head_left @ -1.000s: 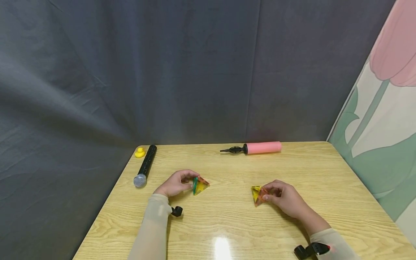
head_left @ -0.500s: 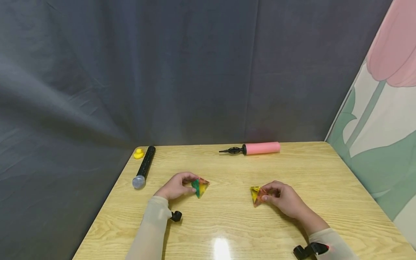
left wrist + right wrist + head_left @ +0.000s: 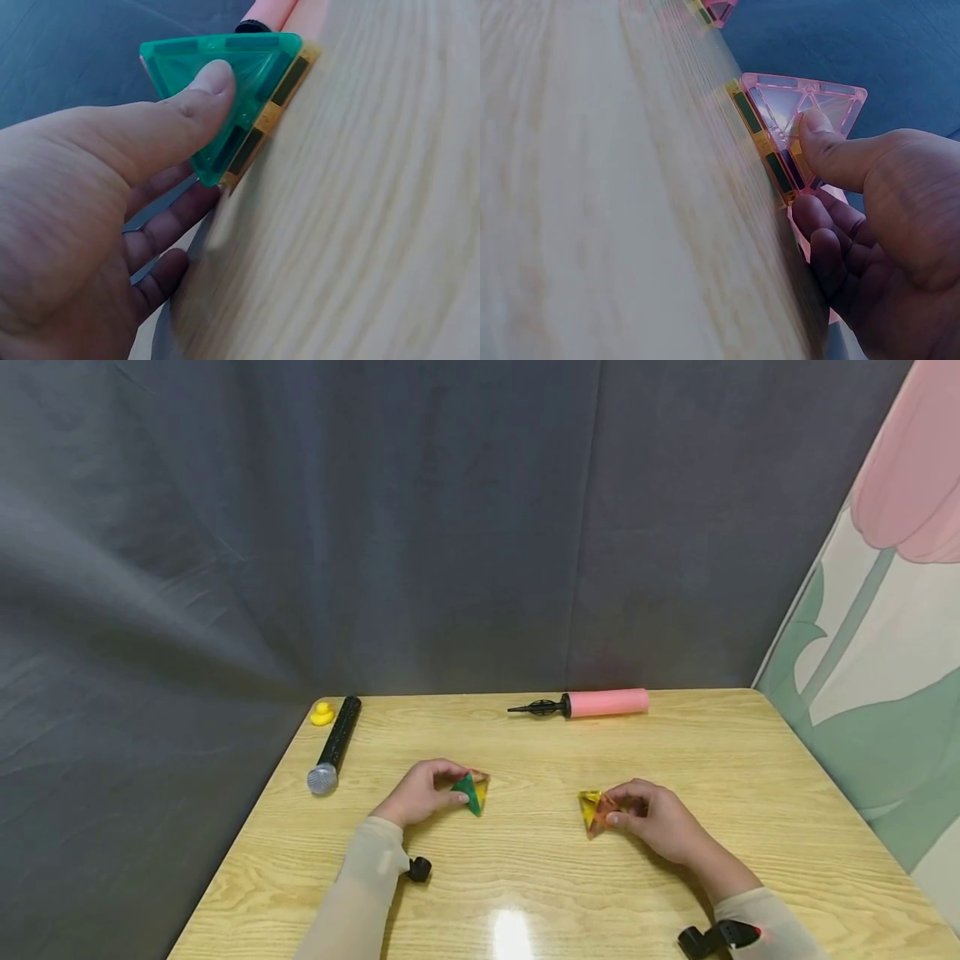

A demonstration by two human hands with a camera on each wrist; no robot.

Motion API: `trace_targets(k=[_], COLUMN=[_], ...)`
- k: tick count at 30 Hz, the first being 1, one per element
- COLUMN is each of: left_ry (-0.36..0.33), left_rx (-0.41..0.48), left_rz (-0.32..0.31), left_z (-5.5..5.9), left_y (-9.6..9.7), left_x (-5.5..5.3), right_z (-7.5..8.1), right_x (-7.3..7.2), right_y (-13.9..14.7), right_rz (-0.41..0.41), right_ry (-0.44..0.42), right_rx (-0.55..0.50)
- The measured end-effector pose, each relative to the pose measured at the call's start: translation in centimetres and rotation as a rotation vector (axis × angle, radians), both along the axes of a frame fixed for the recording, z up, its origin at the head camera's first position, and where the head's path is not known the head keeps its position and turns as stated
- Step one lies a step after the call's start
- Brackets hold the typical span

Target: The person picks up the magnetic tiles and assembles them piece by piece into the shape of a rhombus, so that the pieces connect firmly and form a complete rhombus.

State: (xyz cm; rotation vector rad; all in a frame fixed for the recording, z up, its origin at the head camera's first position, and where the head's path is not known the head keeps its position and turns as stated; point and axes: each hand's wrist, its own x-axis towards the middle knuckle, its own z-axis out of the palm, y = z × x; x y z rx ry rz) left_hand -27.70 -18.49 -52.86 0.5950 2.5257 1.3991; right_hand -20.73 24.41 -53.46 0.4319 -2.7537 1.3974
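My left hand (image 3: pixel 424 793) pinches a small pyramid of magnetic tiles (image 3: pixel 472 795) just over the table. Its green triangular tile (image 3: pixel 225 97) lies under the thumb in the left wrist view, and a yellow-orange tile (image 3: pixel 270 116) forms the side facing the wood. On the right, my right hand (image 3: pixel 654 818) pinches a second magnetic-tile pyramid (image 3: pixel 590 810) of yellow and pink-red triangles. The thumb presses its clear pink tile (image 3: pixel 806 84) in the right wrist view, while a yellow tile (image 3: pixel 759 139) sits along the table side. A gap of bare wood separates the two pyramids.
A pink hand pump (image 3: pixel 607 702) with a black nozzle lies at the back edge of the wooden table (image 3: pixel 525 877). Back left are a black microphone (image 3: pixel 339 735) and a yellow rubber duck (image 3: pixel 322 714). A dark curtain (image 3: pixel 450 527) hangs behind.
The left hand has turned its pyramid so the green tile faces the head camera more, and has shifted slightly right and nearer. The right hand and its pyramid stay nearly still.
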Motion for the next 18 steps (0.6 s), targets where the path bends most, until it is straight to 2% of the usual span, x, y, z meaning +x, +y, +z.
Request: trace_targets(k=[11,18], left_ry=[0.042,0.079], left_rx=[-0.021,-0.029], left_rz=[0.057,0.047], left_z=[0.0,-0.2], left_y=[1.8,2.7], left_x=[0.6,0.5], right_z=[0.5,0.9], right_x=[-0.4,-0.8], right_y=[-0.2,-0.5], right_rz=[0.007,0.021], right_ry=[0.040,0.039], right_rx=[0.054,0.073])
